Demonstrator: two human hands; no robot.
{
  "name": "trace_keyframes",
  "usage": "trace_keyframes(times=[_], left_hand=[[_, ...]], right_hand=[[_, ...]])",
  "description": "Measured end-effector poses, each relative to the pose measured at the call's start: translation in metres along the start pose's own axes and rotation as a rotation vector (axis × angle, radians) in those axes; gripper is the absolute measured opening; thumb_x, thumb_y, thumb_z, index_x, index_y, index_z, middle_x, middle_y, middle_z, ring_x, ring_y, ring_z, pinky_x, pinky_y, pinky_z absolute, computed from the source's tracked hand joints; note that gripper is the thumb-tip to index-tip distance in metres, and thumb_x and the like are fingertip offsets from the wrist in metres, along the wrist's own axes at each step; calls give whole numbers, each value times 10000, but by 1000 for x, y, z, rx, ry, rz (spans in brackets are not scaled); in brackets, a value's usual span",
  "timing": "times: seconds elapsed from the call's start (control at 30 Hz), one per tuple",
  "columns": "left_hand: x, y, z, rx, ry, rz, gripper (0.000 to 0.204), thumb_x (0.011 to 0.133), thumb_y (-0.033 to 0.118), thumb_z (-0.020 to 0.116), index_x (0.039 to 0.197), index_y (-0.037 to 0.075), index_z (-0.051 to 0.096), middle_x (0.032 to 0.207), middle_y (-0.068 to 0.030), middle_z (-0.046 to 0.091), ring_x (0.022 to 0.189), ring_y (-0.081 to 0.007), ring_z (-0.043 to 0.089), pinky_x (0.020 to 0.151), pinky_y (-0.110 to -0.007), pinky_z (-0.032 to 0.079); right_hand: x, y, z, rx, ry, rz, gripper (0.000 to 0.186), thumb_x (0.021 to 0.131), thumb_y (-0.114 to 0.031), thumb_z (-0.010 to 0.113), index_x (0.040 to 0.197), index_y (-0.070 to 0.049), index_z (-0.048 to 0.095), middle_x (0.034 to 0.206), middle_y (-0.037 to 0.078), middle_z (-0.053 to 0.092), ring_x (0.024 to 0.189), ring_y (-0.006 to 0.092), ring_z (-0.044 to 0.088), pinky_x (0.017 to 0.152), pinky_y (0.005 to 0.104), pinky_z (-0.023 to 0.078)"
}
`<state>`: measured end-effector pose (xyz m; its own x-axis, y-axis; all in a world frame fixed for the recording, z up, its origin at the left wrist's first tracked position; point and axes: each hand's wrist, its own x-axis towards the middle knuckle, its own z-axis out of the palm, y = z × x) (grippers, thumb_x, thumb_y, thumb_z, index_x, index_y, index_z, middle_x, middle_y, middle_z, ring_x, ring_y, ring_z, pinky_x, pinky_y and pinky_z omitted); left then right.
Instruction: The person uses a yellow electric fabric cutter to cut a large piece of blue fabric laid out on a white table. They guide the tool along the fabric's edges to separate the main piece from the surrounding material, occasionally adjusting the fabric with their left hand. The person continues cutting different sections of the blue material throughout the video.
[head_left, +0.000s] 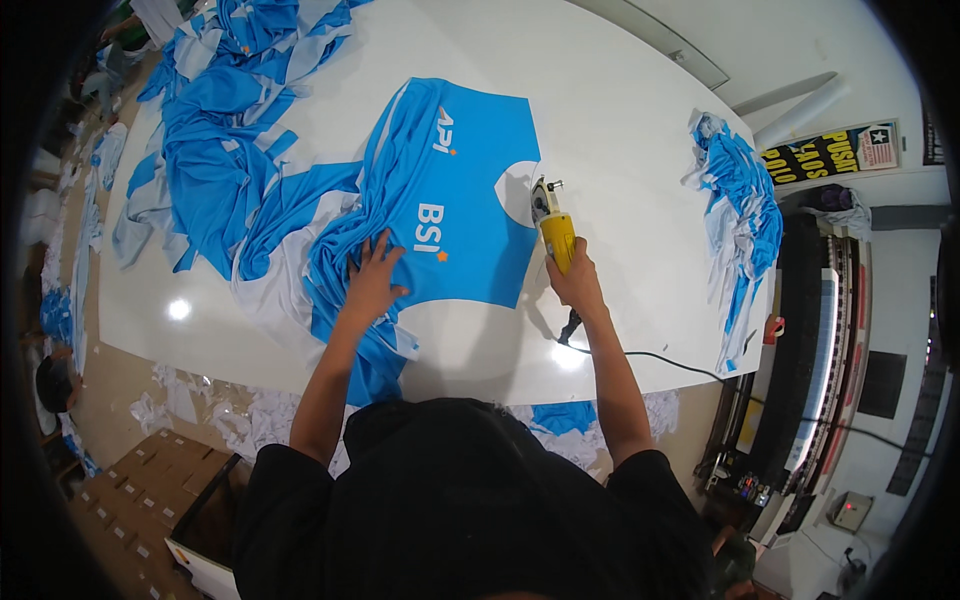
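While left (374, 280) touches cloth (480, 235), right (577, 280) grips cutter (555, 235).

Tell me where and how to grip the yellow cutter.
Probably by its yellow barrel, from the person's side, as the right hand does: the long barrel's near end points toward the person, with the metal cutting head at the far end beside the blue fabric.

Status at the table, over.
Right hand gripping yellow cutter. Left hand spread on bunched fabric. Flat blue panel beside cutter. Black cord runs right, off panel.
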<state>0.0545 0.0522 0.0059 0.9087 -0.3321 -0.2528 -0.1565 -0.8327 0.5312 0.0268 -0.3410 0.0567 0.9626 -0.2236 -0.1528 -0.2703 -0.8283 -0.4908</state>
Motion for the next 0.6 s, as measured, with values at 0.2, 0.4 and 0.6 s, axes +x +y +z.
trace_keyframes(times=[0.2,0.4,0.6], left_hand=[[0,0,-1,-24,-2,-8,731,747,214,898,1393,185,556,1726,-95,185,1596,-431,100,1191,-790,145],[-1,-5,3,-42,4,-3,750,747,237,901,1407,175,550,1725,-93,181,1596,-424,98,1188,-793,158],[-1,-6,2,-22,9,2,752,750,209,904,1410,164,546,1711,-120,193,1583,-457,121,1168,-795,227]], right_hand=[[24,-31,12,1,33,136,570,958,-317,680,1276,49,381,971,409,680,868,541,715,729,538,600],[52,-54,21,-2,80,217,607,946,-340,686,1265,76,380,1018,418,676,894,549,715,757,539,608],[82,-69,31,18,134,300,634,923,-357,672,1266,89,379,1065,411,674,949,526,720,796,520,615]])
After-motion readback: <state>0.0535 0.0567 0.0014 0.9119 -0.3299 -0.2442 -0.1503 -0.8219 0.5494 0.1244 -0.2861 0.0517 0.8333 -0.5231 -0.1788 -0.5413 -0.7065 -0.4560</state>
